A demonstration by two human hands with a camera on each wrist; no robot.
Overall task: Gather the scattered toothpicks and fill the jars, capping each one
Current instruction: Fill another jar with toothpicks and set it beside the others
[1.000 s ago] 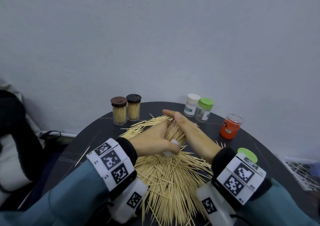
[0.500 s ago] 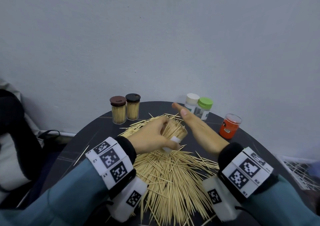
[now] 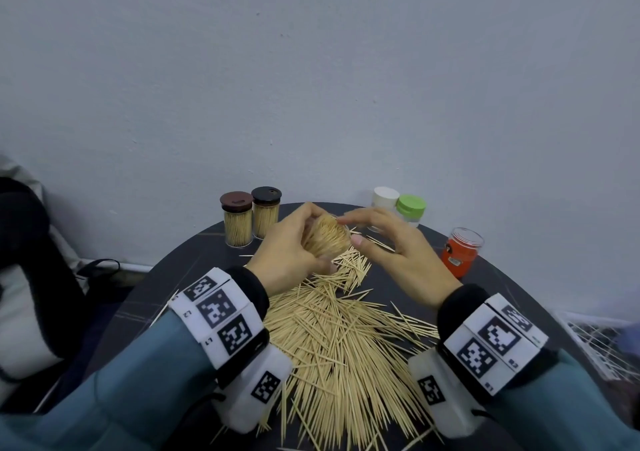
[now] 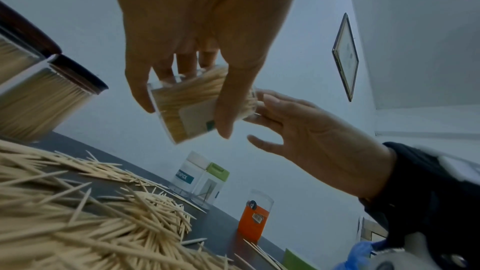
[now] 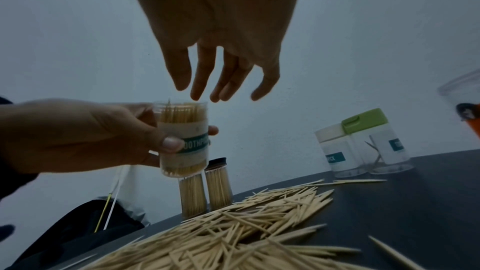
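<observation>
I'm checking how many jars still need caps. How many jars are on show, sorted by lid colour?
brown-lidded jar: 1
black-lidded jar: 1
white-lidded jar: 1
green-lidded jar: 1
No lid: 2, the orange jar and the full jar gripped by the left hand
Total: 6

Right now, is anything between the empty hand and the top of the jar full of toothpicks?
Nothing visible. The left hand grips the toothpick jar off the table, its mouth uncapped. The right hand hangs open just above that mouth, fingertips close to the toothpick tips, with only air between in the right wrist view.
</observation>
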